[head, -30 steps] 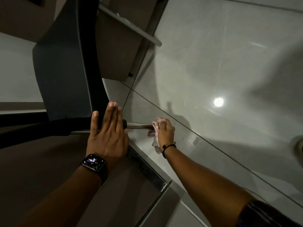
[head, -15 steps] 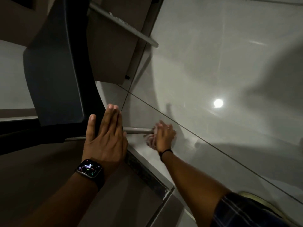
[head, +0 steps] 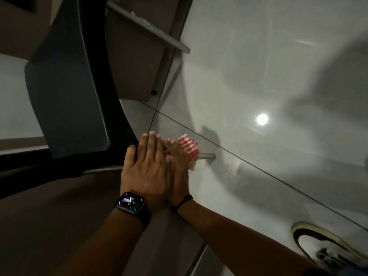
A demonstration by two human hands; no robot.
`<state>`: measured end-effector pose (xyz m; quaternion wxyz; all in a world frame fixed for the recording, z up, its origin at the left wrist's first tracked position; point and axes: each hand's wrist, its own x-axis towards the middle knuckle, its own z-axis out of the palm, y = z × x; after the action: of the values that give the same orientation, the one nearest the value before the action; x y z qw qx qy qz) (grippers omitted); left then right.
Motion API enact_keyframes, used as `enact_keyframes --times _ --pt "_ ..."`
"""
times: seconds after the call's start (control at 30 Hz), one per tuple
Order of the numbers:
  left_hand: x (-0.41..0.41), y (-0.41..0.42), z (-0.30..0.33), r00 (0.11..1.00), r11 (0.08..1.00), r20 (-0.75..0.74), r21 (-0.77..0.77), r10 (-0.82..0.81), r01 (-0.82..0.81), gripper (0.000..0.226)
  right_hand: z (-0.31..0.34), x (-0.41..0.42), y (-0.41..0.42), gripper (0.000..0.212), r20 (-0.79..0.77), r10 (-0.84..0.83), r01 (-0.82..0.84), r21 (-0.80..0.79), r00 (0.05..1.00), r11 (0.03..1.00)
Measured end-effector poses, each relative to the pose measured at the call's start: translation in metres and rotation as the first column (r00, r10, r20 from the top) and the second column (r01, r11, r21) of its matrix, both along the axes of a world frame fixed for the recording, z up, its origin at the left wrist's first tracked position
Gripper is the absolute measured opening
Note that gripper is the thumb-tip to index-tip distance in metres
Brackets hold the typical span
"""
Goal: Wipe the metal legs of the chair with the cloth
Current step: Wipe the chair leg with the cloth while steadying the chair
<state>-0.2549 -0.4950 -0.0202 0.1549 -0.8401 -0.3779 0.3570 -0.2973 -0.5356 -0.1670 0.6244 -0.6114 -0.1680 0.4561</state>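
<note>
A dark chair lies tipped on the pale tiled floor. One metal leg sticks out to the right near the middle; another metal leg runs along the top. My left hand, with a watch on the wrist, lies flat with fingers together against the chair's seat edge. My right hand sits just beside it, partly hidden by it, and grips a red-and-white cloth wrapped around the near leg, close to the seat. Only the leg's tip shows past the cloth.
Glossy grey floor tiles spread to the right, with a lamp reflection. A sandalled foot shows at the lower right. Brown furniture panels fill the lower left, and a brown cabinet stands behind the chair.
My right hand has slid the cloth along the leg from its tip toward the seat, ending beside my left hand. The left hand has stayed flat on the chair.
</note>
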Motion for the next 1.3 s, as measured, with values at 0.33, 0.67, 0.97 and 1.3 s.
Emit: enact_keyframes --times 0.33,0.67,0.97,1.3 --pt "-0.007 -0.015 -0.007 0.988 0.993 0.147 0.114 -0.056 0.039 0.069 -0.105 0.052 0.001 0.027 -0.215 0.111 -0.215 -0.553 0.97 0.805" --pt "0.006 -0.006 0.001 0.999 0.986 0.007 0.16 -0.047 0.045 0.07 -0.023 0.006 -0.015 0.039 0.064 0.003 0.008 -0.182 0.998 0.983" --pt "-0.004 -0.001 0.018 0.997 0.979 0.033 0.196 -0.064 0.056 0.07 -0.017 0.031 0.013 0.045 0.15 0.164 -0.134 -0.189 0.975 0.973" --pt "-0.008 0.006 0.012 0.995 0.973 0.035 0.215 -0.093 0.083 0.065 -0.094 0.05 -0.016 0.033 -0.391 -0.175 0.014 -0.382 0.903 0.924"
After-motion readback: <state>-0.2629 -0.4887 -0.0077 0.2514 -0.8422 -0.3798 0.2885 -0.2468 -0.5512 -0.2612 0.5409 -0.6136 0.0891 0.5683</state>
